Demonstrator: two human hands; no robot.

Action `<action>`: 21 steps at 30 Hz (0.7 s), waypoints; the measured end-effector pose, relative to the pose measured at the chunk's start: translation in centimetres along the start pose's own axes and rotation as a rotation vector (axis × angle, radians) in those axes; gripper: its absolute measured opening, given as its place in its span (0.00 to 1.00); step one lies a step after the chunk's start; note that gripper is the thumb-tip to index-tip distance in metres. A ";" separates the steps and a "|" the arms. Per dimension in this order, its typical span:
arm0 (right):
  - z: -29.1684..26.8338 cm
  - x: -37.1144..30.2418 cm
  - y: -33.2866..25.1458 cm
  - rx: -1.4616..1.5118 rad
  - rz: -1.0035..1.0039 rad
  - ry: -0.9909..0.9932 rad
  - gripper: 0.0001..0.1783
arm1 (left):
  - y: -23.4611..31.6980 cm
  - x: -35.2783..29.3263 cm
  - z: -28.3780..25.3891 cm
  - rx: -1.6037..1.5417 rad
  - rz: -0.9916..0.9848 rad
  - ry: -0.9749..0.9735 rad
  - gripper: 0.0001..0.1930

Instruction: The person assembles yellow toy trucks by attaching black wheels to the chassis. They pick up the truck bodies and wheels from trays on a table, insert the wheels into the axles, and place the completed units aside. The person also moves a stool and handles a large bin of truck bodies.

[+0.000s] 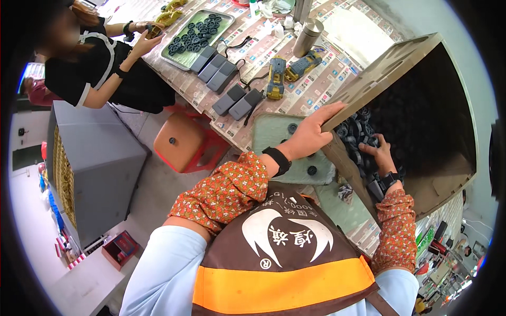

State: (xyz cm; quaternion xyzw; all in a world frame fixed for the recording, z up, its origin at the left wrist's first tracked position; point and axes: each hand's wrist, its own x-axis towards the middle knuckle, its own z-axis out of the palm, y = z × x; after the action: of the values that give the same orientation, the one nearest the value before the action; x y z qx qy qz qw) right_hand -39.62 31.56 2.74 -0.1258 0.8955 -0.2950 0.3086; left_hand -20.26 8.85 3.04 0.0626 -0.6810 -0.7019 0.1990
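Observation:
A large grey-brown crate (440,181) with round holes in one side (387,63) is tipped over the table in front of me. My left hand (313,134) is closed round its rim. Inside lie many small black toy wheels (354,126), heaped toward the lower side. My right hand (380,155) reaches into the heap, thumb and fingers curled on some wheels; part of its grip is hidden. Below my left hand a pale green tray (269,129) holds several loose wheels (312,170), partly covered by my arm.
Grey power banks (222,76), two yellow-and-grey toy vehicles (275,79) and a metal flask (308,38) stand on the table. Farther back is a tray of wheels (195,34). A co-worker (105,58) handles a part at left. A stool (182,139) stands beside the table.

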 end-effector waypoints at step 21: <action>9.5 -14.8 -8.2 0.860 -0.024 -0.565 0.22 | -0.2 5.3 1.3 -0.033 -0.026 -0.042 0.35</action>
State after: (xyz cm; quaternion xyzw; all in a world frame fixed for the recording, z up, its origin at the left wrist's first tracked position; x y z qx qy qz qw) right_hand -21.80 26.83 8.76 -0.0728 0.5735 -0.5946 0.5588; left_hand -25.63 8.15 3.86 0.0533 -0.6727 -0.7166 0.1764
